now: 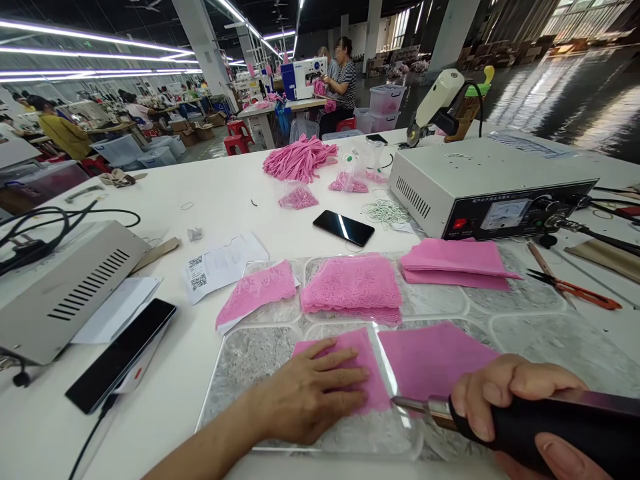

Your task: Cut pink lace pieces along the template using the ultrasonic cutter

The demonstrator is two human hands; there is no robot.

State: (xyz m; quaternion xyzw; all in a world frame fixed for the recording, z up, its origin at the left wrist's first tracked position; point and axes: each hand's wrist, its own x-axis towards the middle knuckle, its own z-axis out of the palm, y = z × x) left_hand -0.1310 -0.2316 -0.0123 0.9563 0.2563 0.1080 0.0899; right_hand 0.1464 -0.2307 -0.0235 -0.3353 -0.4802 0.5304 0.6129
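My left hand (313, 393) lies flat, fingers spread, on a piece of pink fabric (373, 373) on the grey marbled mat (255, 347). In my right hand (515, 393) is an ultrasonic cutter (555, 413) with a black handle and a metal blade. Its tip meets the fabric's lower right corner, beside a bright narrow band that may be a clear edge or glare. Right of that band lies another pink fabric piece (435, 360). Behind are a pink lace stack (353, 287), a single lace piece on white paper (260, 290) and folded pink fabric (453, 260).
A grey control box (495, 180) with a meter stands at back right; orange-handled snips (587, 293) lie before it. Phones (344, 227) lie behind the lace and at left (123, 353), near another grey box (70, 287). Pink strips (300, 159) are heaped farther back.
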